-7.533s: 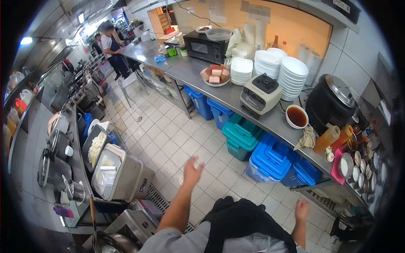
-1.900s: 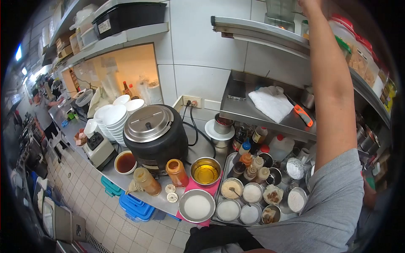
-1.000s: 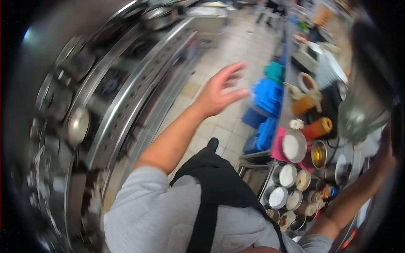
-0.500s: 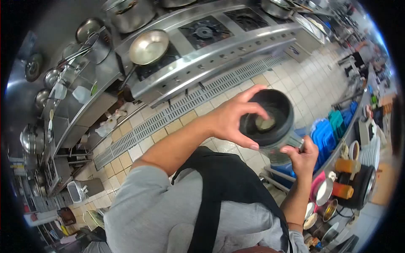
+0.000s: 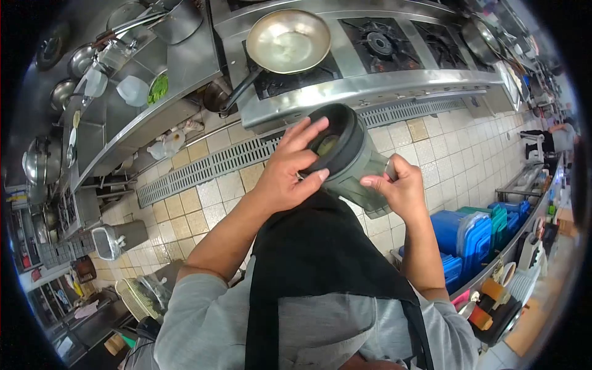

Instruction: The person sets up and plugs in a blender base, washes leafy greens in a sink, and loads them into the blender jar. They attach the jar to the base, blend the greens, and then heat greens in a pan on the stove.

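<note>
Head view: I am facing the stove [image 5: 425, 80], with the jug [image 5: 356, 163] held in front of the apron [image 5: 327, 259].
Change: a second ago the left hand [image 5: 283, 176] hung spread in the air; now it is at the jug's dark rim, so neither hand is spare.
Jug: tilted, mouth towards the far left, clear body towards the near right; something pale green shows inside, but I cannot tell what.
Left fingers: spread across the mouth, thumb at the outer rim; whether they pinch it I cannot tell.
Right hand [image 5: 404, 191]: fingers curled around the handle, thumb reaching towards the clear body.
Stove edge: its front runs just beyond the jug, and the pan [image 5: 290, 40] has its handle jutting out towards the left worktop [image 5: 191, 61].
Floor: open tiles [image 5: 444, 142] stretch right, between the stove and the blue bins [image 5: 475, 240].
</note>
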Motion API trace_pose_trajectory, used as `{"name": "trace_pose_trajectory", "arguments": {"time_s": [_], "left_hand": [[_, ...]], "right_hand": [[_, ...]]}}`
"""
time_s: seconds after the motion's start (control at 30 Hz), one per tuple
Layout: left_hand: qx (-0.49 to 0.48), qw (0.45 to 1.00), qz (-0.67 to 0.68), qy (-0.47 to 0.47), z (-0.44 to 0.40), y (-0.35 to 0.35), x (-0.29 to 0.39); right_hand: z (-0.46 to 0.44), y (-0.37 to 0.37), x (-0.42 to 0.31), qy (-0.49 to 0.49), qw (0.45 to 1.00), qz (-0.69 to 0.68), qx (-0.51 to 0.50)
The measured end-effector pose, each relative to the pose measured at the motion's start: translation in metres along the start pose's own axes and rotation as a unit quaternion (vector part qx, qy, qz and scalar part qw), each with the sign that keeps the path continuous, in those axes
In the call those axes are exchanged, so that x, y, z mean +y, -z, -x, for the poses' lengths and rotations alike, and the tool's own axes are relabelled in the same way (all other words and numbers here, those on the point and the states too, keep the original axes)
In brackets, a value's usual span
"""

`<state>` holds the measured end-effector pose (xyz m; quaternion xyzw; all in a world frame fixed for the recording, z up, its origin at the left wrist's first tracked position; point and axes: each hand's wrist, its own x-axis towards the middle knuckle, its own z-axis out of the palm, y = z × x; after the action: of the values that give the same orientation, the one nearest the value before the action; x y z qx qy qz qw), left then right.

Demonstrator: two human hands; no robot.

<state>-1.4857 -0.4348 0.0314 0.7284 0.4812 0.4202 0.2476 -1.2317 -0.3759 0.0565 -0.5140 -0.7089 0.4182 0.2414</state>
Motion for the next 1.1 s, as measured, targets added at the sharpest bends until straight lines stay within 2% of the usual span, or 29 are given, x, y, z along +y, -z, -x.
{"name": "trace_pose_trajectory", "arguments": {"time_s": [0.03,0.07,0.1,0.13,0.2,0.23,0.27,0.33,0.4,0.5,0.63,0.7,0.73,0.83,0.9,0.97,1.03,1.1], "left_hand": [[0.053,0.996,0.065,0.006,-0.005,0.003,-0.004],[0.056,0.996,0.066,0.012,-0.010,0.009,-0.009],[0.146,0.966,0.196,0.081,-0.019,0.016,-0.015],[0.230,0.907,0.320,0.146,-0.029,0.024,-0.020],[0.261,0.903,0.300,0.160,-0.049,0.046,-0.038],[0.240,0.947,0.153,0.146,-0.057,0.053,-0.057],[0.216,0.967,-0.002,0.131,-0.066,0.062,-0.079],[0.185,0.961,-0.195,0.062,-0.087,0.063,-0.132],[0.160,0.941,-0.287,0.080,-0.109,0.052,-0.174],[0.103,0.926,-0.339,0.130,-0.129,0.034,-0.218],[0.012,0.915,-0.347,0.207,-0.140,0.032,-0.237],[0.024,0.928,-0.300,0.219,-0.134,0.038,-0.244],[0.053,0.936,-0.265,0.224,-0.126,0.044,-0.245],[0.099,0.944,-0.224,0.220,-0.086,0.084,-0.239],[0.213,0.953,-0.116,0.180,-0.037,0.123,-0.229],[0.265,0.946,-0.082,0.165,0.029,0.159,-0.221],[0.277,0.928,0.002,0.248,0.101,0.198,-0.206],[0.338,0.891,0.014,0.303,0.166,0.231,-0.197]], "right_hand": [[-0.012,-0.001,-0.003,-0.002,1.000,-0.005,-0.024],[-0.022,-0.003,-0.002,-0.003,1.000,-0.004,-0.031],[-0.032,-0.003,0.003,0.007,0.999,-0.005,-0.040],[-0.040,-0.002,0.009,0.017,0.999,-0.006,-0.047],[-0.056,0.001,0.027,-0.007,0.999,-0.031,-0.038],[-0.066,0.003,0.032,-0.027,0.998,-0.057,-0.027],[-0.077,0.005,0.032,-0.017,0.997,-0.058,-0.041],[-0.092,0.008,0.030,-0.016,0.999,-0.043,0.000],[-0.109,0.010,0.034,0.001,0.999,-0.043,-0.021],[-0.126,0.014,0.014,0.007,0.996,-0.083,-0.021],[-0.145,0.017,-0.024,0.055,0.990,-0.125,-0.017],[-0.152,0.011,-0.053,0.065,0.966,-0.251,-0.011],[-0.156,0.004,-0.067,0.069,0.965,-0.251,-0.012],[-0.175,-0.026,-0.108,0.169,0.920,-0.345,-0.077],[-0.185,-0.063,-0.144,0.185,0.913,-0.356,-0.078],[-0.191,-0.106,-0.185,0.185,0.912,-0.356,-0.081],[-0.201,-0.152,-0.215,0.173,0.914,-0.356,-0.087],[-0.211,-0.201,-0.244,0.146,0.917,-0.356,-0.108]]}}
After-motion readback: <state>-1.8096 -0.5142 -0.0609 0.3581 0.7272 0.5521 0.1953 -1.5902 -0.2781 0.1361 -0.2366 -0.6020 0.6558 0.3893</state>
